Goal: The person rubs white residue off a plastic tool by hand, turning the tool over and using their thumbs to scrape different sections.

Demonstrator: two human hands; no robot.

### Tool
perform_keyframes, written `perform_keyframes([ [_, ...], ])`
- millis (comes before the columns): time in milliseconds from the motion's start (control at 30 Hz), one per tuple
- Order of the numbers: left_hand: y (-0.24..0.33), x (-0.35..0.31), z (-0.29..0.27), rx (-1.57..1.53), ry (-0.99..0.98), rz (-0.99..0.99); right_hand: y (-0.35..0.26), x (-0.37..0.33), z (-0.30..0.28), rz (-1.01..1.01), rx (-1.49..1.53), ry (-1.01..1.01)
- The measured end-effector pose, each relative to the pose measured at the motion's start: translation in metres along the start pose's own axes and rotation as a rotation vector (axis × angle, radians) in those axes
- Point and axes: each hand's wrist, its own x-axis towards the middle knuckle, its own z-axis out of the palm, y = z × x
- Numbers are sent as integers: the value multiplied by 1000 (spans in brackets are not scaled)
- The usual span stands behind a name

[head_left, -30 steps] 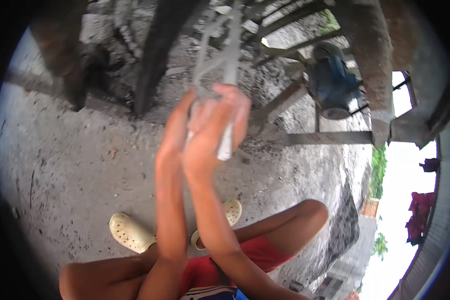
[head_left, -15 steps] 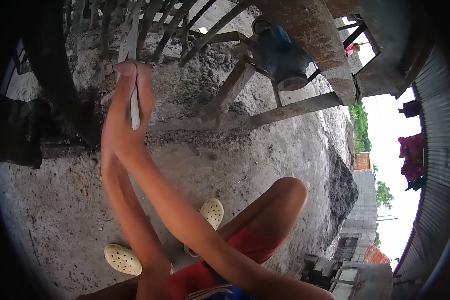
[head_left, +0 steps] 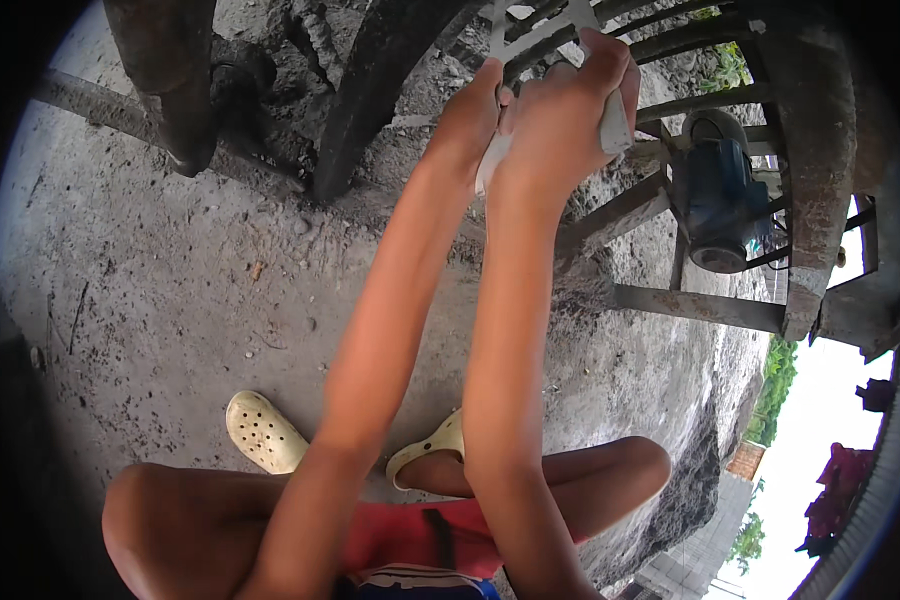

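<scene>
Pale two-legged frame [head_left: 538, 40] runs near-to-far; right hand [head_left: 562, 115] curls round right leg [head_left: 616, 129], left hand [head_left: 470, 115] apparently left leg [head_left: 490, 166], fingers part-hidden.

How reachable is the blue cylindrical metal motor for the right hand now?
Probably not: the right hand grips a pale flat bar, and a slanted grey beam flanks the motor on its left.

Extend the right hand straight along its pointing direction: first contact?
Beyond the pale bar it grips, the right hand would probably meet the dark slats; depth is unclear.
</scene>
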Motion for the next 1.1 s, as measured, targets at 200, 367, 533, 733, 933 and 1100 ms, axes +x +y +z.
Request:
perform_keyframes([
  [200,6,-34,-37,173,40,-113,17,-13,-5,-20,-25,-60],
  [367,2,-66,-34,291,473,-160,4,-42,-23,-34,-22,-30],
  [533,23,-59,-12,527,310,-58,8,-43,14,-95,91,-139],
  [733,31,14,-7,1688,-26,1007,28,17,51,-139,66,-68],
  [933,5,-49,-29,-104,540,-89,22,-38,-12,-78,-122,78],
  [1100,-7,-61,-18,252,446,-154,-7,-35,-26,-35,-168,47],
])
